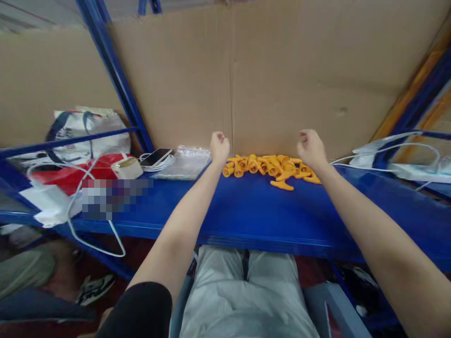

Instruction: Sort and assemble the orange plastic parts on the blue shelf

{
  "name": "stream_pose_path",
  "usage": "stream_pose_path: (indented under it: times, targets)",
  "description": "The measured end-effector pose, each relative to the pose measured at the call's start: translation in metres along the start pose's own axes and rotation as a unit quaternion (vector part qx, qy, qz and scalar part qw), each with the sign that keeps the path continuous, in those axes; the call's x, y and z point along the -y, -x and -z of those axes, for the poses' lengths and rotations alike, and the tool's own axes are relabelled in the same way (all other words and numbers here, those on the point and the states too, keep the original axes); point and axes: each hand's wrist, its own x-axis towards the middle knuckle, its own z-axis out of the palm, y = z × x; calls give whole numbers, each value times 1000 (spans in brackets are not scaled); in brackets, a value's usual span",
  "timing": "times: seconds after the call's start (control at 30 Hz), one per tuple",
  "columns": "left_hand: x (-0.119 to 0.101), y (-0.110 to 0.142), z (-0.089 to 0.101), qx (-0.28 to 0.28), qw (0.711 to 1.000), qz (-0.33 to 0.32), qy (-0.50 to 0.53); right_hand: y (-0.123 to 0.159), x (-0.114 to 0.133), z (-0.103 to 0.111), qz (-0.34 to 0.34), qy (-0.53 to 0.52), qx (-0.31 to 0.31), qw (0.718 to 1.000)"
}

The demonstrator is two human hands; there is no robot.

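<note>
My left hand [220, 146] is raised above the blue table [253, 216], left of a pile of orange plastic parts. Its fingers are curled closed, and nothing shows in them. On the pile's other side, my right hand [310, 149] is also curled into a loose fist, with no object visible. Between and below the hands lie the orange plastic parts [269, 164], some like short hollow tubes and others like curved handles. One curved orange piece [282, 185] lies nearest to me, at the front of the pile.
Behind the table stands a cardboard panel [275, 80]. To the left are a clear plastic bag [186, 162], a phone [157, 157], a red bag [75, 176] and white cables [72, 225]. More white cable [387, 148] runs along the right. Another person's leg [31, 267] shows lower left.
</note>
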Motion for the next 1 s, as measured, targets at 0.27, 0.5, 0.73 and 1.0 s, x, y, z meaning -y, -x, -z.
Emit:
stream_pose_path:
  times: [0.27,0.5,0.73,1.0]
  targets:
    - [48,42,20,96,984,-34,-144,34,-3,-14,-76,93,50,992]
    - [61,37,32,47,992,15,-119,52,-3,-7,-35,120,98,987]
    - [71,41,35,-3,994,50,-94,65,1,-12,-40,60,116,991]
    - [77,46,44,12,990,116,-78,76,0,-25,-114,-45,74,990]
